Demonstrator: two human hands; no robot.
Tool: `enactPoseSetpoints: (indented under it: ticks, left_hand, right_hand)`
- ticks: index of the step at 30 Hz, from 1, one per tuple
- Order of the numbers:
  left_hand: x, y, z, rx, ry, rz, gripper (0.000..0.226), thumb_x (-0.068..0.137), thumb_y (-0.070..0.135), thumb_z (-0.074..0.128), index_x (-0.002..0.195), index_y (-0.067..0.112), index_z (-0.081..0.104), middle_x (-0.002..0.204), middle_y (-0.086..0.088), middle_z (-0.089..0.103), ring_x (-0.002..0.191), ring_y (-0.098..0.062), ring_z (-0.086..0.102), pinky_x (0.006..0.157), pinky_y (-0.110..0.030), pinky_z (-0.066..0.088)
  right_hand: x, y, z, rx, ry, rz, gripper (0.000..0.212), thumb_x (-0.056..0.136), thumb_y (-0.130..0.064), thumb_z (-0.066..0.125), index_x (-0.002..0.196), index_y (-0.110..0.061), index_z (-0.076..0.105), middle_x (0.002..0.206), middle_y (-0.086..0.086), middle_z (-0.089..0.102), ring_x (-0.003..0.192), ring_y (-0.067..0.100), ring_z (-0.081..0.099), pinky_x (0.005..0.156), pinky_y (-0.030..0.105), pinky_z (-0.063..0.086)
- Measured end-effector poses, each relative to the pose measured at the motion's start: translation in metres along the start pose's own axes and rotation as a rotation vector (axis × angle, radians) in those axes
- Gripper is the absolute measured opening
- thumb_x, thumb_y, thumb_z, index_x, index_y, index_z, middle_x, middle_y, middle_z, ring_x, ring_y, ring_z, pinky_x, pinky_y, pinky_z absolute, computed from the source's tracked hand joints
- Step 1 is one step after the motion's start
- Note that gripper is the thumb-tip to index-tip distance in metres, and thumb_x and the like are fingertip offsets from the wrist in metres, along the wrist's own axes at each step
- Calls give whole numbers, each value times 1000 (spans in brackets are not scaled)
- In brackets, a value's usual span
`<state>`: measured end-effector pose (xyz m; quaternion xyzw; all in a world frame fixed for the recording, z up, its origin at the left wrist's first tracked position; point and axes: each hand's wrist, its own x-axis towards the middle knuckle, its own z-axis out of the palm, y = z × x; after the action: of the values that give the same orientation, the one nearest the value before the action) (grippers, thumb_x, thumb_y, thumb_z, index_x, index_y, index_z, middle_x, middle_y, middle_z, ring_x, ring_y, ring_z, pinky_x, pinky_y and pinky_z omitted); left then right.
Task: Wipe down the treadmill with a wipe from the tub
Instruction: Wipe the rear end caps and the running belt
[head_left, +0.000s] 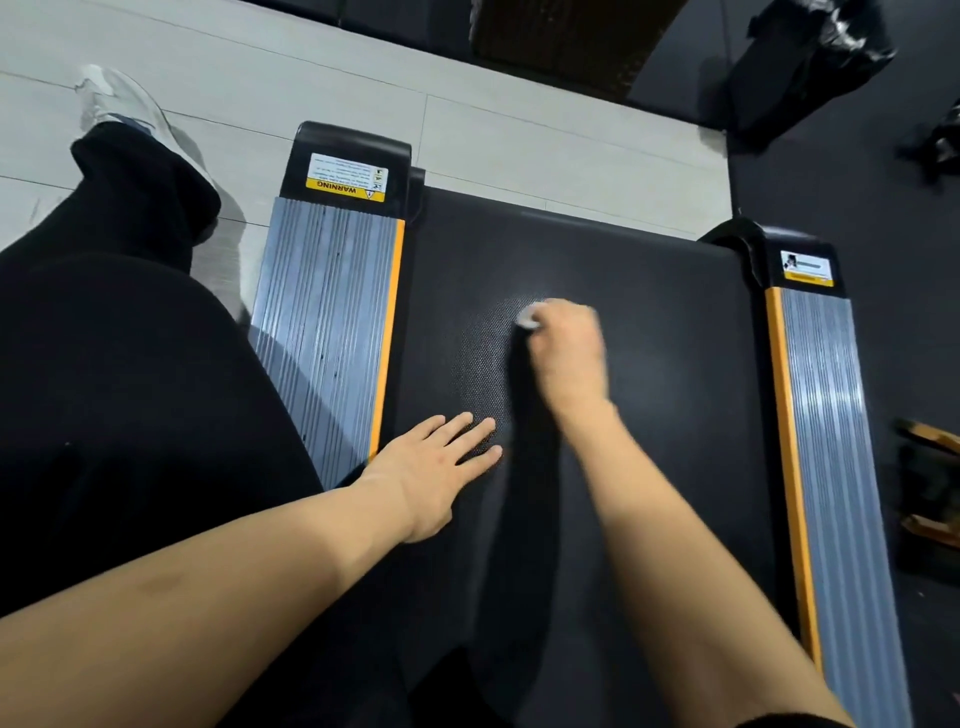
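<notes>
A person leans over a treadmill, its black belt filling the centre of the frame; the right hand, just above centre, has its fingers curled round a small bunched white wipe and presses it onto the belt, the hand slightly blurred; the left hand, lower and to the left, lies flat on the belt with fingers straight and spread, near the belt's left edge; grey ribbed side rails with orange trim flank the belt left and right; a yellow warning label sits on the black end cap at upper left; a black-trousered leg and pale shoe occupy the left of the frame, on light floor tiles.
</notes>
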<state>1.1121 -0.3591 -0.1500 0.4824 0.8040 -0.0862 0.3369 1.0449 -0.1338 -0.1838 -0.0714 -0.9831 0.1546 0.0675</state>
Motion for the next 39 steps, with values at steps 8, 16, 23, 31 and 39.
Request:
enactPoseSetpoints:
  ticks: [8,16,23,31,39]
  left_hand:
    - [-1,2,-3,10,28,1,79,105,36,39,160,26,-17,165,-5,-29,156,-27,-19,128,-45,-2]
    - [-2,-4,-12,16,156,-150,80,103,41,40,162,25,-10,168,-13,-18,157,-35,-3,127,-48,6]
    - [9,-9,-15,-28,216,-260,76,102,41,37,163,25,-6,170,-14,-13,157,-36,1,126,-50,10]
    - [22,-30,-21,58,210,-253,83,100,59,33,162,28,-11,169,-16,-12,156,-37,1,124,-47,16]
    - [28,-28,-18,158,105,-210,107,84,90,28,146,38,-42,158,-23,-38,154,-45,-13,123,-53,12]
  right_hand:
    - [-19,33,-30,45,164,663,28,81,-1,53,89,-13,76,89,16,71,88,40,64,72,39,48]
    - [-12,7,-17,91,-65,-99,26,69,2,47,78,-11,67,90,8,72,89,33,68,80,40,54]
    - [-48,152,-71,-186,136,741,35,84,3,47,101,-11,74,99,18,69,94,42,62,74,41,44]
    - [-11,-47,20,179,-99,-206,36,82,-7,39,98,-12,71,108,3,71,107,30,64,90,34,49]
    - [-16,184,-79,-88,211,654,28,89,0,47,90,-9,73,94,15,71,91,38,65,70,33,44]
